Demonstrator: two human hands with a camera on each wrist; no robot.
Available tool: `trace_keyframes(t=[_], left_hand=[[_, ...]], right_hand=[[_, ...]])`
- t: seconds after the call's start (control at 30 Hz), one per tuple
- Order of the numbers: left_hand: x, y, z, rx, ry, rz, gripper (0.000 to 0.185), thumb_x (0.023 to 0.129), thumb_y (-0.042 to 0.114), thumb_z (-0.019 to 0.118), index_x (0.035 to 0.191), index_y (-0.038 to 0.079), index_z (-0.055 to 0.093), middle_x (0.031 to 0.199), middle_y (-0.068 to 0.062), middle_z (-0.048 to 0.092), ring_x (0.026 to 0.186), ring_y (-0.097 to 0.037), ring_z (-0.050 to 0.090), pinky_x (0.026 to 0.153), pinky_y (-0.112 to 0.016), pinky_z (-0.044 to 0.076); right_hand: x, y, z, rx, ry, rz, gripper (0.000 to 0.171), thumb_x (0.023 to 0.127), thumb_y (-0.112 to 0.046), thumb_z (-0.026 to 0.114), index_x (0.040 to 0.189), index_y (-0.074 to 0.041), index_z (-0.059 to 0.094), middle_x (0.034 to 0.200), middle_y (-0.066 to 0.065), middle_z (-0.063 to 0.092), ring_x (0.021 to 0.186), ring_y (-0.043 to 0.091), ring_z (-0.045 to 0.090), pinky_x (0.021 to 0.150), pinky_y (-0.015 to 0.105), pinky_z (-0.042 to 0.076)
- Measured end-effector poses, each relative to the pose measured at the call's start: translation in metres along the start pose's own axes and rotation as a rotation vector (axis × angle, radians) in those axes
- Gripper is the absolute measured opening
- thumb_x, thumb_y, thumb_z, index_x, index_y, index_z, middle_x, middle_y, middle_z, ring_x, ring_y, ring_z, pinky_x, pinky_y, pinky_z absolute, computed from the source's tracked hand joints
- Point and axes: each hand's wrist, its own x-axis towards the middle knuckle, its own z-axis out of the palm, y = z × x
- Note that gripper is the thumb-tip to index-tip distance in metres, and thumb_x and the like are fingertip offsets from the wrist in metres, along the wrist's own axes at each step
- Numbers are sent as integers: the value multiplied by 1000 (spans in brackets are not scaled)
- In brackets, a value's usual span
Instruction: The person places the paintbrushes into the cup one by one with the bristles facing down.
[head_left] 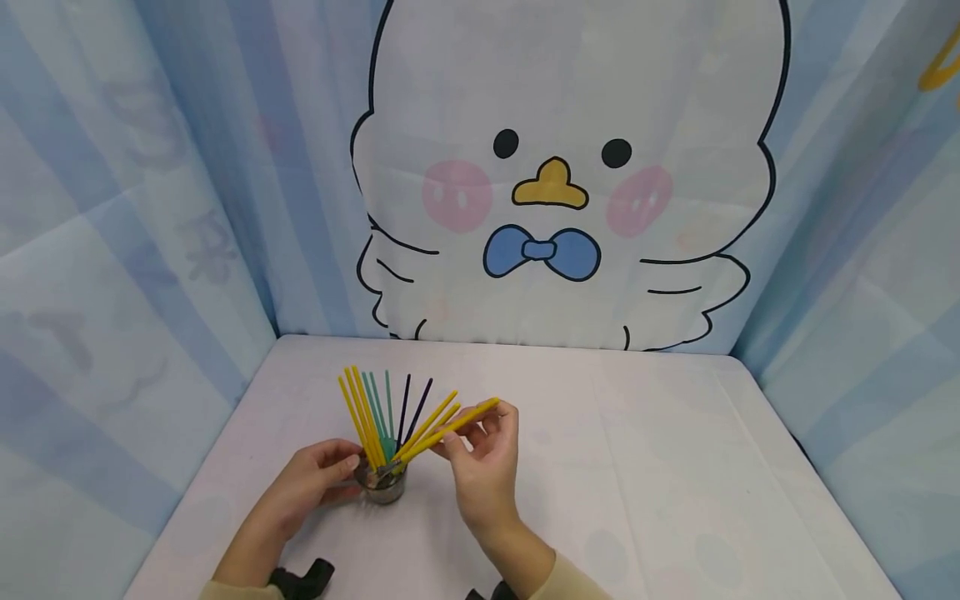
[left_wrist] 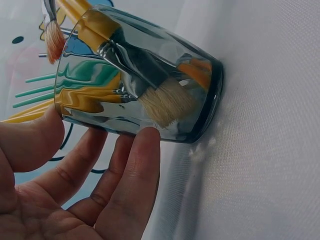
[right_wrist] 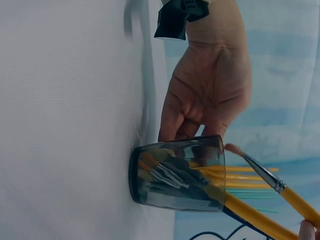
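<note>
Clear glass is doing the work of a holder here: a small tumbler [head_left: 381,483] is standing upright on the white-covered bench [head_left: 637,467], near its front left, and a fan of paintbrushes [head_left: 375,412] is leaning out of it, yellow, teal and dark purple handles pointing up. The wrist views are showing why they splay so: the brushes are sitting bristles down, ferrules crowded against the glass bottom, so the long handles are tipping outward against the rim.

The left hand [head_left: 311,483] is cupping the tumbler from its left side, thumb and fingers [left_wrist: 132,165] curled against the wall; this grip is steadying a light glass that top-heavy brushes could tip.

The right hand [head_left: 483,462] is pinching one yellow brush [head_left: 457,423] partway along its handle, fingertips closed narrowly on it. The brush is lying slanted, its bristle end just at the tumbler's rim, as the right wrist view is showing [right_wrist: 235,149], so it is neither fully in nor well away from the glass.

Behind the bench, a cloth backdrop [head_left: 555,183] printed with a cartoon chick is hanging.
</note>
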Motion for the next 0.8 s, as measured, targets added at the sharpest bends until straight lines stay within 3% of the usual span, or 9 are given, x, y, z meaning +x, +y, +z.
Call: trace_keyframes(t=[0.27,0.5,0.8], left_hand=[[-1,1,1,12,3,1,29,109,14,64,131,-3,67,132,-21,70,109,-23,70,93,-43,68],[1,-1,1,9,-10,11,29,109,14,63,131,-4,66,132,-23,70,109,-24,70,92,-43,68],[3,-1,0,0,-19,19,31,109,15,63,133,-5,66,133,-22,70,107,-20,71,93,-45,68]], right_hand=[[-6,13,4,-28,-29,35,48,96,18,63,129,-8,39,122,24,52,111,34,66,92,44,68],[-9,22,5,-50,-49,52,44,95,20,61,128,6,36,121,34,51,108,29,66,92,43,68],[-8,29,3,-116,-33,109,37,94,20,63,122,7,42,113,26,57,104,27,68,90,41,69]])
